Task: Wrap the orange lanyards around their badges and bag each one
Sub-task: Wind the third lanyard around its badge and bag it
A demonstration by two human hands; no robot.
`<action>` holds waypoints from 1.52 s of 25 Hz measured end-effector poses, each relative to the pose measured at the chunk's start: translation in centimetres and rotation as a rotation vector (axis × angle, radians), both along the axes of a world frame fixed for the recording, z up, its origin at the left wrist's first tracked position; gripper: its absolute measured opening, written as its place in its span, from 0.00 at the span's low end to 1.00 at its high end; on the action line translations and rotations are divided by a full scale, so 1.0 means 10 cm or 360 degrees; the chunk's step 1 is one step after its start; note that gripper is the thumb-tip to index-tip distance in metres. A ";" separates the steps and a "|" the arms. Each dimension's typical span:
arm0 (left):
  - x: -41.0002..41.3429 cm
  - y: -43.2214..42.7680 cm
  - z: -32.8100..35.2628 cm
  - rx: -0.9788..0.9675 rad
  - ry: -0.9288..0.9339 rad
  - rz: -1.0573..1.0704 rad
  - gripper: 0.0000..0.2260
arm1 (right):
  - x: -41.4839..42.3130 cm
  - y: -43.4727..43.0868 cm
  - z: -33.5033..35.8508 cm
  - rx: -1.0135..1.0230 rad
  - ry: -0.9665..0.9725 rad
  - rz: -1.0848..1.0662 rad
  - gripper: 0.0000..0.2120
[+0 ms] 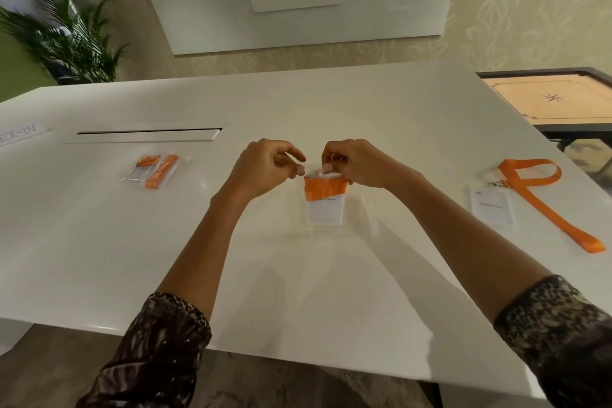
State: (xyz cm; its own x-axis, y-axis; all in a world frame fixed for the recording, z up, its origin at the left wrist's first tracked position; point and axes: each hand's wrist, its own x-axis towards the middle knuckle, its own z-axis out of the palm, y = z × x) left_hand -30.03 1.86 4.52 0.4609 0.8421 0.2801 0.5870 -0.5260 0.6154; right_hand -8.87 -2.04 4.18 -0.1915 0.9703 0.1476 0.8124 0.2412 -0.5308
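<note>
Centre frame, fingers of the right hand [351, 162] pinch the top of the white plastic-sleeved badge [326, 212], its flat orange fabric lanyard [326, 189] wound round the upper half. The left hand [265, 166] curls its fingers at the other corner, gripping something or not, I cannot tell. Left on the white desk [331, 103] one wrapped set sits in a clear plastic bag [130, 175]; right, a second white badge [493, 205] lies with its long orange strap [543, 204] unwound, so I'd say one done, one needing its bag, one untouched.

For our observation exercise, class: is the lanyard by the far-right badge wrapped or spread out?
Spread out: the orange lanyard lies unwound in a loop on the table, beside its badge, not around it.
</note>
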 end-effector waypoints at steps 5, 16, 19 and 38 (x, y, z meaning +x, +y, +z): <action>0.10 0.01 -0.10 -0.0101 -0.0203 0.0126 0.03 | 0.03 -0.02 0.03 0.0013 0.0115 0.0029 0.09; -0.12 0.09 -0.26 -0.0483 -0.0649 0.0237 0.03 | -0.09 0.11 -0.12 -0.0140 0.0853 -0.0081 0.08; -0.33 0.26 -0.25 -0.0512 -0.0672 0.0206 0.03 | -0.29 0.29 -0.14 -0.0175 0.0821 -0.0124 0.06; -2.21 2.05 -0.37 -0.0274 -0.0010 0.0709 0.08 | -2.42 2.10 -0.59 -0.0377 0.1105 -0.0636 0.11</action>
